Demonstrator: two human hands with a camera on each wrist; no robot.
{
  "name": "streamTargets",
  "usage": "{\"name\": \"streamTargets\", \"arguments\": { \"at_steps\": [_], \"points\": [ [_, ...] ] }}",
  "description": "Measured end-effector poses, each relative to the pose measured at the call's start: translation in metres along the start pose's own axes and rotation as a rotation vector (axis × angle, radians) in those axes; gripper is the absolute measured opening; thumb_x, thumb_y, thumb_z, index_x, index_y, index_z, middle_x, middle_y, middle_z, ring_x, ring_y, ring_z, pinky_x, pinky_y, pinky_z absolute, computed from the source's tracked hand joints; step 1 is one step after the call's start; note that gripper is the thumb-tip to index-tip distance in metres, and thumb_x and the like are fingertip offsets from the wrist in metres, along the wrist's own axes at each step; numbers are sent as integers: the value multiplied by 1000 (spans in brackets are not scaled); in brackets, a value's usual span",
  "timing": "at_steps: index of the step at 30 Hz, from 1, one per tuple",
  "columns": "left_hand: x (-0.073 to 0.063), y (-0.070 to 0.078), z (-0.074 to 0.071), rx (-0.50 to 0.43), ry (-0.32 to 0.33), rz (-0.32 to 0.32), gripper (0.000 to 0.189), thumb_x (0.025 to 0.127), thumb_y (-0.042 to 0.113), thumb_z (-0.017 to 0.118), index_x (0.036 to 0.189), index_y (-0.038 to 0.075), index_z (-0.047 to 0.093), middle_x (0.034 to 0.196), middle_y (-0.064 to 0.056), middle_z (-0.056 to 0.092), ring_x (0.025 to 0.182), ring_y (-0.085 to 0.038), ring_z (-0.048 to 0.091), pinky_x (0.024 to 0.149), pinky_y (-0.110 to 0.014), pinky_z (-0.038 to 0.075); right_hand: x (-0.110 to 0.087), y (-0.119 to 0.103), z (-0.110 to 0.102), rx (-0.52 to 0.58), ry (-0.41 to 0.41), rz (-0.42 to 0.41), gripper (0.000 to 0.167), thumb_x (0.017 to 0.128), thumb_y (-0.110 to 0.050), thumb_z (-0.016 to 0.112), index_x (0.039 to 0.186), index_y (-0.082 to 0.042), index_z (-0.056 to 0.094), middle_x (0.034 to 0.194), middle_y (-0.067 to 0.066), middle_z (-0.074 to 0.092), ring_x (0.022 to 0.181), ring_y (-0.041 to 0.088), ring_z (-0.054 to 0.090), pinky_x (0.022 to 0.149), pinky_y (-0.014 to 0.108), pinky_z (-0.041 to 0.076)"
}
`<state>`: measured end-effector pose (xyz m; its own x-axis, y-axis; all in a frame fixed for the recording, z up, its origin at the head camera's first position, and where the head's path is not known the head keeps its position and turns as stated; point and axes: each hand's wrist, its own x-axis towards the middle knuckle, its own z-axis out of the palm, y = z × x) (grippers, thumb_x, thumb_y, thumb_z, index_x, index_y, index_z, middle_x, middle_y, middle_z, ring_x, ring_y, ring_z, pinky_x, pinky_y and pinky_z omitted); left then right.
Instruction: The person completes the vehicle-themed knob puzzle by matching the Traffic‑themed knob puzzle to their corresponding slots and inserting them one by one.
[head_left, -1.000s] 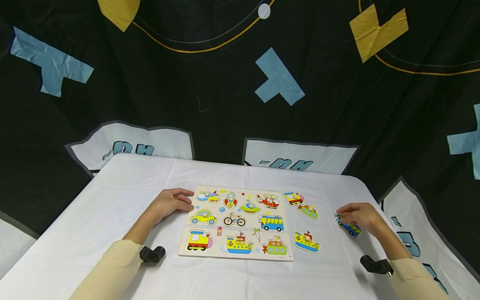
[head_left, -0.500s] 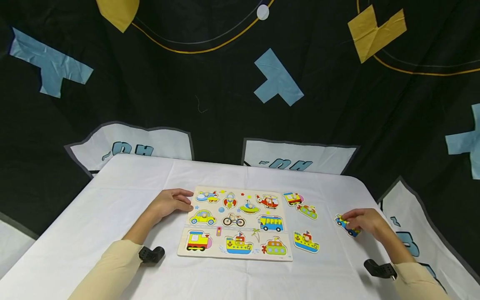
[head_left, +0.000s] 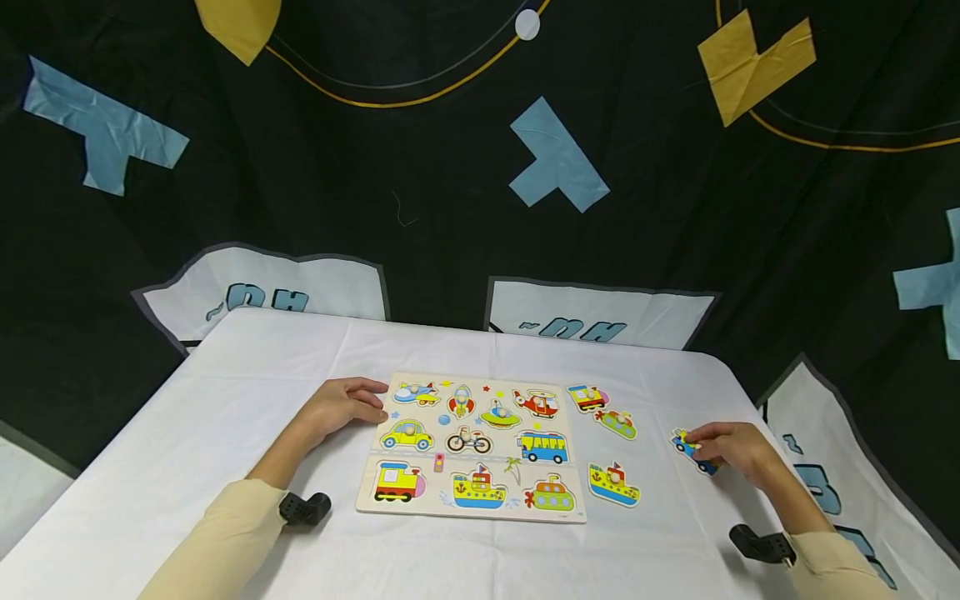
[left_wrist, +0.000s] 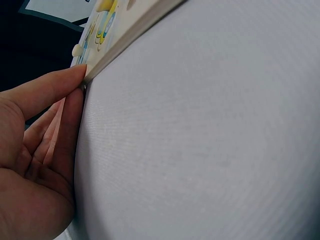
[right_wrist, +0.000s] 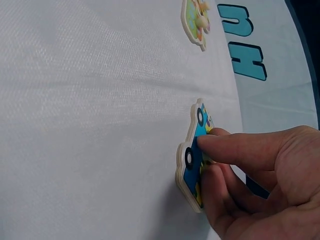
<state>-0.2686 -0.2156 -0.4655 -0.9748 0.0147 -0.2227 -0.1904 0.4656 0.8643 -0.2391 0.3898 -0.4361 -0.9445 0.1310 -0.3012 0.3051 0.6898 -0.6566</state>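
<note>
A wooden vehicle puzzle board (head_left: 408,507) lies flat in the head view, its pictures including a plane, a car and a bicycle. My left hand (head_left: 337,408) is at its left side. The left wrist view has the thumb on the board's edge with a fingertip just under it, pinching the edge. Far to the right, my right hand (head_left: 738,446) holds a blue and yellow bus puzzle piece (right_wrist: 188,172) between thumb and fingers. The fingers cover much of the piece's face, so whatever they grip there is hidden. Its thick pale side faces the right wrist camera.
Beside the board's right edge lie a train piece (head_left: 587,397), a submarine piece (head_left: 616,423) and a ship piece (head_left: 613,483). A white cloth (head_left: 247,400) covers the table. Behind it hangs a black curtain (head_left: 420,183) with blue and yellow shapes.
My right hand has shifted slightly right and toward me, its fingers going from the bus piece's left end to its middle. The left hand and the board have stayed put.
</note>
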Motion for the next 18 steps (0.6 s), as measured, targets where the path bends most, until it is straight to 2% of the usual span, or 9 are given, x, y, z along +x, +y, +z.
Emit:
{"name": "streamTargets", "arguments": {
  "at_steps": [5,18],
  "points": [
    [0,1,0,-8,1,2,55,78,17,86,129,9,67,87,1,75,88,-16,65,80,-26,48,-1,3,0,-9,20,-10,29,86,-12,73,112,1,74,130,34,58,107,38,58,86,45,45],
    [0,-1,0,-17,-3,15,56,78,18,86,129,8,66,87,2,75,87,-15,66,78,-25,50,0,3,-1,-28,29,-8,25,85,-13,74,107,-1,75,126,33,60,106,39,57,87,48,44]
  ]
}}
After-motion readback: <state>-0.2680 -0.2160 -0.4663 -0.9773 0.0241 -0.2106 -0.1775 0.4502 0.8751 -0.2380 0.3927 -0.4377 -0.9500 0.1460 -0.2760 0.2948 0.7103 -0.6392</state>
